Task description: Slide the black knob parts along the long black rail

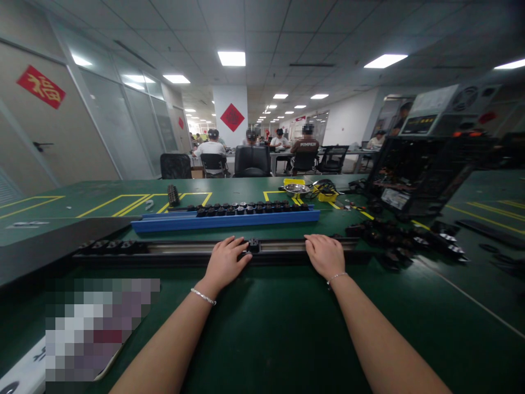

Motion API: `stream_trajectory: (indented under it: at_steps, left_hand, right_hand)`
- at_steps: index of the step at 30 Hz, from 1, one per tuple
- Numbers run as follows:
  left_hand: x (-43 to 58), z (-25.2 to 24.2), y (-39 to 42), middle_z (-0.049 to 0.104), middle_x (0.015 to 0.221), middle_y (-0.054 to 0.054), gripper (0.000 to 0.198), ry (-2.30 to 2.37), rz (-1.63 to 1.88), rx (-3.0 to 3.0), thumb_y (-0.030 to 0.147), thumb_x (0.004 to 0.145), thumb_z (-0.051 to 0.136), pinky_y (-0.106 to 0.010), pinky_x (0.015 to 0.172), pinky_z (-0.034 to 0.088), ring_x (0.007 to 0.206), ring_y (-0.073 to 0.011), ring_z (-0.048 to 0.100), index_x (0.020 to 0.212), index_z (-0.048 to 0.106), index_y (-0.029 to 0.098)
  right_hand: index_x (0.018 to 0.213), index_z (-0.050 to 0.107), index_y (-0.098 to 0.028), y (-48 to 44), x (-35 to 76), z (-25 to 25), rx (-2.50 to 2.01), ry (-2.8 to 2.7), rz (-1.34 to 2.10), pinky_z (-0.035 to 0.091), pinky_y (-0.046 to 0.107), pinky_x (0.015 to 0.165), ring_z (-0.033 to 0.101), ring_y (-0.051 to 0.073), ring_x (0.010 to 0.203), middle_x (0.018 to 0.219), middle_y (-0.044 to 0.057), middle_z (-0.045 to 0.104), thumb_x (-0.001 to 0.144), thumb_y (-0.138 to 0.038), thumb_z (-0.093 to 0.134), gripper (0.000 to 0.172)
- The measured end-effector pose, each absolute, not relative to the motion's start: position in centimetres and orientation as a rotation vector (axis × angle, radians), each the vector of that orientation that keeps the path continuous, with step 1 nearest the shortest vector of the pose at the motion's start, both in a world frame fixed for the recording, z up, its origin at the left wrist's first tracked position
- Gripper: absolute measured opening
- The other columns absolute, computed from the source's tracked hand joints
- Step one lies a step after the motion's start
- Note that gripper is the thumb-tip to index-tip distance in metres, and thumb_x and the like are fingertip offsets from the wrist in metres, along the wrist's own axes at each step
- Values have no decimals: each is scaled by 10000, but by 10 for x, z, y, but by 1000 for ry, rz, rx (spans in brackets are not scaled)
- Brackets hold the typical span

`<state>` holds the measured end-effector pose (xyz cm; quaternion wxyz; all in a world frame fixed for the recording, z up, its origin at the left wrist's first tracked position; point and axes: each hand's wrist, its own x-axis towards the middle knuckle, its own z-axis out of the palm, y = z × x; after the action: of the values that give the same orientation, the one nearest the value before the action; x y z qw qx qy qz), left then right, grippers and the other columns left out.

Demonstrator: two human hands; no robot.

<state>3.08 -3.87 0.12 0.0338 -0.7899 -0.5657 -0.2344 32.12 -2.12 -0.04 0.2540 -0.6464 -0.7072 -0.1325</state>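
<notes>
A long black rail (283, 258) with a pale inner channel lies across the green table in front of me. My left hand (225, 261) rests over its middle, fingers spread, with thumb and index tip right beside a small black block (254, 245) sitting in the channel. Whether they touch the block is hard to tell. Farther along, my right hand (327, 255) lies on the right part of the rail, fingers stretched out and nothing visible in them. Several similar black blocks (110, 247) sit at the rail's left end.
Behind the rail stands a blue rail (229, 221) with rows of black parts. A pile of black parts (394, 238) lies at right, near an opened computer case (410, 169). A metal bowl (297, 189) is farther back. A blurred-out flat object (98, 328) lies front left.
</notes>
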Motion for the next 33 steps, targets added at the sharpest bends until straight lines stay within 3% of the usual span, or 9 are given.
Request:
stream_trajectory:
  at_steps: [13,33]
  left_hand:
    - [34,2,-41,516,1353,-5,404,-1710,-672,-2447,439,824,514,-478,1057,290,1284,-263,399,1211,570,338]
    - [47,0,-47,394,1441,-77,581,-1728,-462,-2420,499,793,516,-492,1072,244,1354,-323,266,1337,448,305]
  right_hand:
    - [1053,662,-249,-20,322,-2,-1753,-1906,-360,308,359,885,539,184,1076,1108,25,666,906,-332,319,382]
    - [1051,660,-249,-20,321,-2,-1744,-1906,-366,291,385,931,530,192,1101,1119,23,663,905,-323,330,369]
